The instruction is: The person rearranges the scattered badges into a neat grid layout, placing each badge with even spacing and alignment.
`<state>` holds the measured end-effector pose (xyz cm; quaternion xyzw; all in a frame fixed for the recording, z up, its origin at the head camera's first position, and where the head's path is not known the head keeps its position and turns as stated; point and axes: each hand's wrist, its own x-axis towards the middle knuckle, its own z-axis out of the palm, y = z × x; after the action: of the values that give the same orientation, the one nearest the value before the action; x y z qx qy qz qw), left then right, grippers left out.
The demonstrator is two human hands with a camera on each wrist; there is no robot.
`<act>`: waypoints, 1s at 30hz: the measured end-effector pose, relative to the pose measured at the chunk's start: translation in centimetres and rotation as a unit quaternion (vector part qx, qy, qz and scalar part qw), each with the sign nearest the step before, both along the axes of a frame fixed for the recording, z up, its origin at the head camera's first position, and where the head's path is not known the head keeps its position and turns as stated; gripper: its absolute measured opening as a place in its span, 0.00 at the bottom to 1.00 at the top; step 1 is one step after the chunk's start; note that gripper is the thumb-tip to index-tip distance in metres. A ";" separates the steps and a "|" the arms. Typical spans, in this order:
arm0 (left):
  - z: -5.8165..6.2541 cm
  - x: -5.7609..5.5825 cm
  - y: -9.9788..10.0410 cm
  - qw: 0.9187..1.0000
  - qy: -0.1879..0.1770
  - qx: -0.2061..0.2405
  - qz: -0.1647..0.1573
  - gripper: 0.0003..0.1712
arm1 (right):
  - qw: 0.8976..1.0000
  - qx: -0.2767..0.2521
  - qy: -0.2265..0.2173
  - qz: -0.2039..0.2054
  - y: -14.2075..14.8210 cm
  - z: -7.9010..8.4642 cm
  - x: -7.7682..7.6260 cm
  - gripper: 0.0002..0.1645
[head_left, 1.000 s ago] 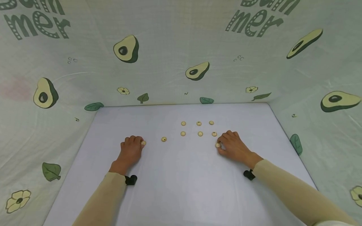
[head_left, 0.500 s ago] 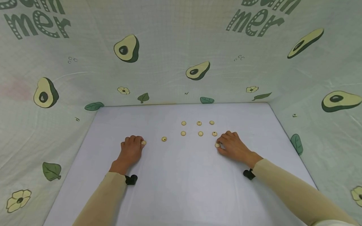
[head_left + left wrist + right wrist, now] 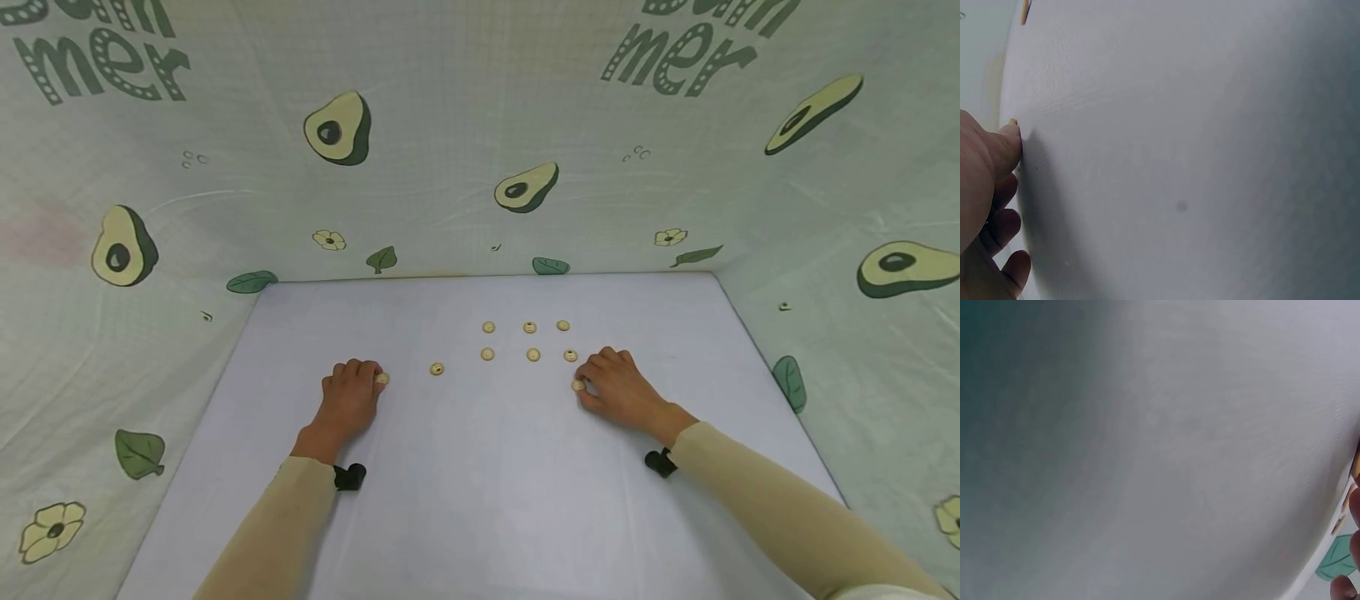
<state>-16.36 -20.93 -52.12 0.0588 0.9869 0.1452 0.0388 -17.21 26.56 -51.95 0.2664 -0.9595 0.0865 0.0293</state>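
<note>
Near the left side of the white tabletop, my left hand (image 3: 350,402) pinches a small round wooden button (image 3: 382,378) between thumb and index finger. Only a sliver of that button peeks past the thumb in the left wrist view. Farther right, my right hand (image 3: 619,392) pinches another button (image 3: 577,386) at its fingertips, low over the surface. The right wrist view catches just part of the fingers (image 3: 1355,547) at its right edge. A loose button (image 3: 437,368) lies between the two hands, nearer the left one.
Two short rows of matching buttons lie beyond the hands: a back row with a middle button (image 3: 529,327), and a front row whose right button (image 3: 571,356) sits close to my right fingers. A cloth (image 3: 420,167) printed with avocados walls the table (image 3: 480,483) at back and sides.
</note>
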 end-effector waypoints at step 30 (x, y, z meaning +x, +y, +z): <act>-0.1 -0.1 -0.2 1.000 0.006 0.002 -0.006 0.13 | 0.998 -0.016 0.066 0.007 -7.5 1.0 -3.8 0.14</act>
<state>-16.44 -21.17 -52.21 0.0655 0.9865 0.1463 0.0335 -20.98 19.03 -50.98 0.2774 -0.9522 0.0841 0.0960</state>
